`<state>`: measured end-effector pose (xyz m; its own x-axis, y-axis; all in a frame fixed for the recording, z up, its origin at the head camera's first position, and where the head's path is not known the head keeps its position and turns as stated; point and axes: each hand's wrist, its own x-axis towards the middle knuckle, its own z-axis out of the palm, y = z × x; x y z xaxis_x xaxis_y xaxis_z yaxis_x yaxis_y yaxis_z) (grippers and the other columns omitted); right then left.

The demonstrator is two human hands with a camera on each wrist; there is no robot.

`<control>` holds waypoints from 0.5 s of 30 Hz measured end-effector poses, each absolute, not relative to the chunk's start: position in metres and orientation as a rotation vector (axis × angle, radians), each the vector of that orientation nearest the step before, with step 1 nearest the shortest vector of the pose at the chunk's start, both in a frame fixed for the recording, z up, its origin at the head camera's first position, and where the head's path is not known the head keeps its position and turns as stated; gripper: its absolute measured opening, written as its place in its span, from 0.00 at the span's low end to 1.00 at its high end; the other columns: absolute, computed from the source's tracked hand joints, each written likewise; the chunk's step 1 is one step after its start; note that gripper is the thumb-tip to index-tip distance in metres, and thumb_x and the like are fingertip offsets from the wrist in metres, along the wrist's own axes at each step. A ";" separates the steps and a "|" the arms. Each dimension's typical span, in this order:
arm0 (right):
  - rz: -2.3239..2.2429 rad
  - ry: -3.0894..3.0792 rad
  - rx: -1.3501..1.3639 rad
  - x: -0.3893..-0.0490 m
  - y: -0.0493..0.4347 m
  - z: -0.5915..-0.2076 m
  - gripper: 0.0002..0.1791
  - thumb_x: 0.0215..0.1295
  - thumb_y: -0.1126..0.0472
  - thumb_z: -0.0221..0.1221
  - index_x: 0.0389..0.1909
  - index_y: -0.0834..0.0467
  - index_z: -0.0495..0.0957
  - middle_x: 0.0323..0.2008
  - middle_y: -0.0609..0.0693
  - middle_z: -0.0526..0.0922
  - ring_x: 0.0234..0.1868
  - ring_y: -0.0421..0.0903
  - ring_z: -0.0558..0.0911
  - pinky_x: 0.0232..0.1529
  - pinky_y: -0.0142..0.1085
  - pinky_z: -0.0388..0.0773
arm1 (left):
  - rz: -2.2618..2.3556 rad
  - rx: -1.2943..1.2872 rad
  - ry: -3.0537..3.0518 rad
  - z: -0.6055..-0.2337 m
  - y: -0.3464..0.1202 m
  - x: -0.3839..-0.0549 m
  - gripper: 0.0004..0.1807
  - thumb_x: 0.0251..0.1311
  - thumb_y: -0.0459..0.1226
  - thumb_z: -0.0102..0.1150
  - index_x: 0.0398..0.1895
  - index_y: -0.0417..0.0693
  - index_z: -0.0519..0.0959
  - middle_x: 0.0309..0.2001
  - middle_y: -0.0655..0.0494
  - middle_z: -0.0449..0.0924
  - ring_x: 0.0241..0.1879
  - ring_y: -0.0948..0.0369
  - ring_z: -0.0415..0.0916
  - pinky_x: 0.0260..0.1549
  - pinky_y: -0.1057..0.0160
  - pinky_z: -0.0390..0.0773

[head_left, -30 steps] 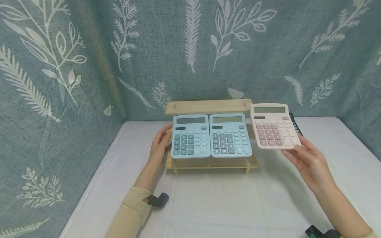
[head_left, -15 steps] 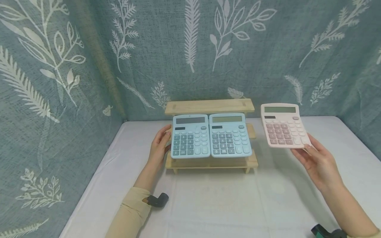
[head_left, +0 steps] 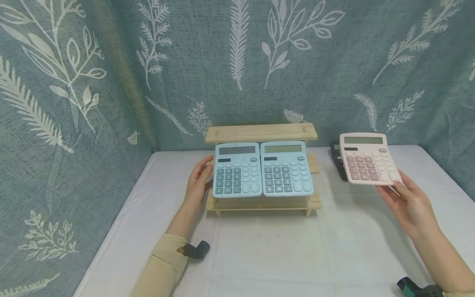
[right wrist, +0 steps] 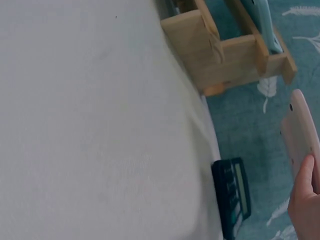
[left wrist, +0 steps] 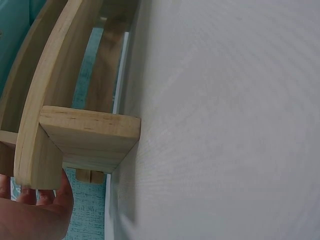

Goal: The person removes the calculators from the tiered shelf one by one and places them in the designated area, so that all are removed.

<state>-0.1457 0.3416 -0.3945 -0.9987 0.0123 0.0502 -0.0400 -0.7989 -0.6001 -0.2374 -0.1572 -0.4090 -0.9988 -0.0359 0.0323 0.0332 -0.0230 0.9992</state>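
My right hand [head_left: 415, 208] pinches a pink calculator [head_left: 367, 159] by its lower right corner, holding it up over the table with its keys facing me. In the right wrist view, the thumb lies against the back of the pink calculator [right wrist: 300, 127]. On a wooden stand [head_left: 261, 203], two light blue calculators lean side by side: a left one [head_left: 237, 170] and a right one [head_left: 286, 169]. My left hand [head_left: 196, 185] grips the stand's left end beside the left blue calculator; the left wrist view shows fingers [left wrist: 46, 196] at the wooden end piece.
A black calculator [head_left: 337, 163] lies on the white-covered table [head_left: 267, 255] behind the pink one, partly hidden by it. The stand's top bar [head_left: 261, 133] rises behind the blue calculators. A green curtain with white leaves [head_left: 208, 62] hangs behind and at the sides.
My right hand has carried the pink calculator rightward, away from the stand and slightly lower. The black calculator now shows on its left side. The left hand and blue calculators stay in place.
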 end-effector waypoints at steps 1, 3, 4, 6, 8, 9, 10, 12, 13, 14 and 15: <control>2.956 -0.979 0.058 -0.146 0.344 -0.395 0.20 0.77 0.71 0.40 0.63 0.58 0.71 0.52 0.55 0.79 0.51 0.53 0.82 0.54 0.40 0.78 | -2.213 0.002 -2.162 -0.409 -0.157 -0.237 0.27 0.71 0.52 0.49 0.70 0.57 0.66 0.68 0.57 0.64 0.62 0.58 0.66 0.59 0.54 0.71; 2.966 -0.960 0.033 -0.146 0.348 -0.397 0.19 0.77 0.70 0.41 0.60 0.58 0.73 0.50 0.55 0.79 0.50 0.53 0.83 0.53 0.40 0.79 | -2.214 -0.001 -2.162 -0.409 -0.157 -0.237 0.27 0.71 0.52 0.49 0.70 0.57 0.65 0.68 0.57 0.64 0.62 0.58 0.66 0.59 0.54 0.71; 2.970 -0.951 0.023 -0.146 0.350 -0.397 0.19 0.77 0.70 0.41 0.60 0.58 0.74 0.50 0.55 0.80 0.49 0.53 0.83 0.53 0.40 0.79 | -2.215 -0.002 -2.163 -0.409 -0.157 -0.238 0.27 0.71 0.52 0.49 0.70 0.57 0.65 0.68 0.57 0.64 0.62 0.58 0.66 0.59 0.54 0.71; 2.974 -0.941 0.007 -0.147 0.354 -0.399 0.19 0.77 0.69 0.40 0.60 0.58 0.73 0.49 0.55 0.80 0.49 0.53 0.83 0.53 0.40 0.79 | -2.217 -0.005 -2.165 -0.409 -0.158 -0.238 0.27 0.72 0.52 0.48 0.70 0.57 0.65 0.68 0.57 0.64 0.62 0.58 0.65 0.59 0.54 0.71; 2.971 -0.948 -0.019 -0.147 0.357 -0.400 0.23 0.77 0.68 0.41 0.68 0.51 0.68 0.49 0.55 0.80 0.48 0.52 0.83 0.53 0.39 0.79 | -2.220 -0.007 -2.165 -0.409 -0.158 -0.238 0.27 0.72 0.52 0.48 0.70 0.57 0.65 0.68 0.57 0.64 0.63 0.57 0.65 0.59 0.53 0.70; 2.967 -0.954 -0.027 -0.147 0.359 -0.400 0.25 0.77 0.68 0.41 0.71 0.49 0.63 0.49 0.54 0.80 0.48 0.52 0.83 0.53 0.39 0.78 | -2.220 -0.008 -2.166 -0.409 -0.157 -0.239 0.27 0.72 0.52 0.48 0.70 0.56 0.65 0.68 0.56 0.64 0.63 0.57 0.65 0.60 0.53 0.70; 2.960 -0.970 -0.043 -0.148 0.360 -0.401 0.28 0.77 0.67 0.41 0.74 0.47 0.56 0.49 0.54 0.80 0.48 0.52 0.83 0.53 0.38 0.78 | -2.219 -0.010 -2.168 -0.408 -0.157 -0.239 0.27 0.72 0.52 0.48 0.70 0.57 0.65 0.68 0.56 0.64 0.63 0.57 0.65 0.60 0.53 0.70; 2.945 -0.996 -0.081 -0.149 0.363 -0.402 0.32 0.77 0.67 0.42 0.77 0.48 0.44 0.48 0.53 0.80 0.47 0.51 0.83 0.54 0.38 0.78 | -2.223 -0.010 -2.163 -0.407 -0.157 -0.239 0.27 0.72 0.52 0.48 0.71 0.56 0.65 0.68 0.56 0.64 0.63 0.57 0.64 0.60 0.52 0.70; 2.942 -1.000 -0.105 -0.150 0.364 -0.402 0.33 0.77 0.66 0.42 0.76 0.49 0.41 0.48 0.53 0.80 0.47 0.51 0.83 0.54 0.37 0.78 | -2.226 -0.009 -2.158 -0.407 -0.157 -0.238 0.27 0.72 0.51 0.48 0.71 0.56 0.65 0.68 0.56 0.64 0.64 0.57 0.64 0.60 0.52 0.70; 2.941 -0.998 -0.129 -0.150 0.366 -0.403 0.33 0.77 0.66 0.43 0.76 0.49 0.42 0.47 0.52 0.80 0.47 0.50 0.83 0.54 0.37 0.78 | -2.228 -0.007 -2.155 -0.406 -0.157 -0.238 0.27 0.72 0.51 0.48 0.71 0.56 0.65 0.68 0.56 0.64 0.64 0.57 0.64 0.60 0.52 0.70; 2.935 -0.999 -0.155 -0.151 0.367 -0.403 0.31 0.77 0.66 0.43 0.76 0.47 0.48 0.47 0.52 0.80 0.46 0.50 0.84 0.54 0.37 0.78 | -2.230 -0.005 -2.153 -0.406 -0.156 -0.238 0.27 0.72 0.51 0.49 0.71 0.56 0.65 0.68 0.56 0.64 0.63 0.57 0.64 0.60 0.52 0.70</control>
<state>-0.1511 0.3673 -0.4030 -0.9943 0.0676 -0.0824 -0.0033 -0.7923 -0.6101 -0.2384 -0.1564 -0.4059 -0.9991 -0.0277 0.0309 0.0319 -0.0346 0.9989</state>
